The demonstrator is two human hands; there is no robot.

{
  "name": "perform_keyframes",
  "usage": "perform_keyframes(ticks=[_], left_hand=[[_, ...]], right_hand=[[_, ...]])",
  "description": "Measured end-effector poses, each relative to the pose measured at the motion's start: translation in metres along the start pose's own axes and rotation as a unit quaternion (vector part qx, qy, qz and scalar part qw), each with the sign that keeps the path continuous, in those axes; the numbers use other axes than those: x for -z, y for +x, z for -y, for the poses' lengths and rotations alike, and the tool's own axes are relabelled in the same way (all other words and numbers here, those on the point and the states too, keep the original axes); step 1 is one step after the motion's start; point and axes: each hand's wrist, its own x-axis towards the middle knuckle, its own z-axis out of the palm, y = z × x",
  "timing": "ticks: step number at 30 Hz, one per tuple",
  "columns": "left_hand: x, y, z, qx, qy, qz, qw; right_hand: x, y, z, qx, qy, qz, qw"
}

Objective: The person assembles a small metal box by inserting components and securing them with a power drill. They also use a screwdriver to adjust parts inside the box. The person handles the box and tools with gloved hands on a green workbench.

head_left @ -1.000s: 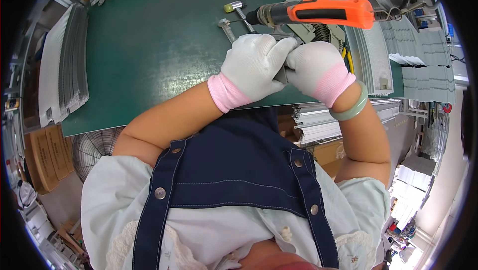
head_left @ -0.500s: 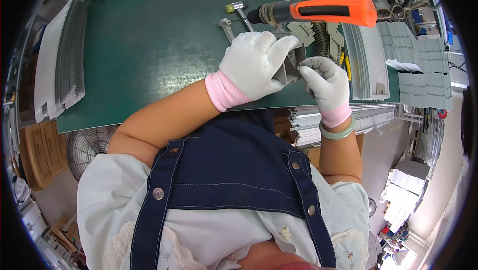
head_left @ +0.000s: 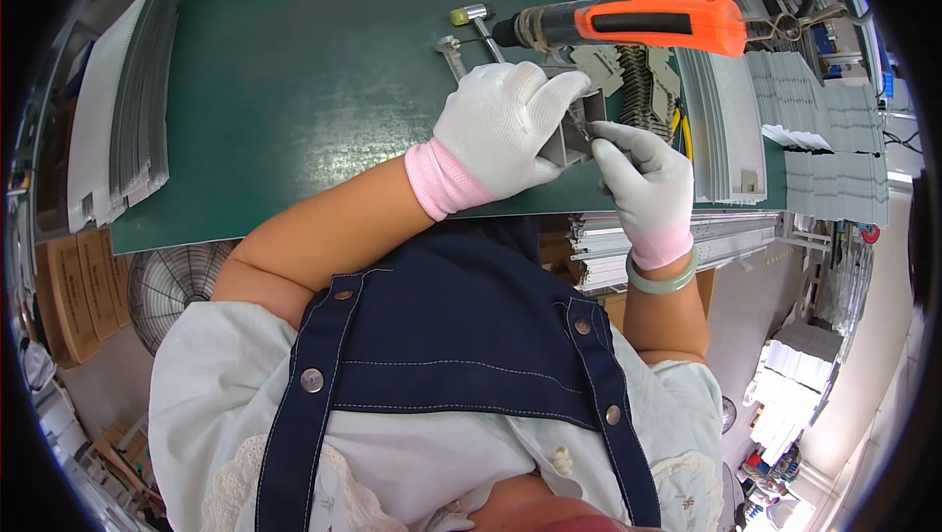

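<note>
Both hands wear white knit gloves with pink cuffs. My left hand (head_left: 510,125) is closed around a small grey metal box (head_left: 566,144) with an open end facing right. Just right of it, my right hand (head_left: 648,174) pinches with thumb and forefinger at that open end. A small metal piece (head_left: 583,127) shows at the fingertips, too small to name. Above my hands hangs an orange and black power screwdriver (head_left: 638,24), its tip pointing left. Beyond my left hand a mallet (head_left: 479,22) with a yellow-green head lies on the green table (head_left: 294,90), beside a metal tool (head_left: 453,56).
Stacked pale metal panels stand at the table's left (head_left: 123,110) and right (head_left: 721,110). A row of grey-green plates (head_left: 643,90) and yellow-handled pliers (head_left: 684,134) lie right of my hands. More metal strips (head_left: 677,238) sit under the table edge. A fan (head_left: 182,287) stands below left.
My right hand has shifted slightly down and its fingers have straightened toward the box's open end. My left hand keeps its hold on the box almost unmoved.
</note>
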Motion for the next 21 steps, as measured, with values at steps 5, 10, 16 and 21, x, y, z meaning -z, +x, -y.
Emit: perform_keyframes(ticks=[5,10,16,21], left_hand=[[0.001,0.0,0.0,-0.002,0.002,-0.006,1.0],[0.002,-0.002,0.001,-0.002,-0.002,-0.009,1.0],[0.003,0.0,0.001,-0.007,-0.002,-0.011,1.0],[0.002,-0.001,0.002,-0.008,-0.005,-0.019,1.0]], right_hand=[[-0.003,-0.002,-0.005,0.005,0.03,-0.014,0.999],[-0.006,-0.007,-0.017,0.051,0.029,-0.018,0.998],[-0.004,-0.01,-0.024,0.048,0.04,-0.024,0.998],[-0.002,-0.014,-0.03,0.14,-0.031,-0.021,0.989]])
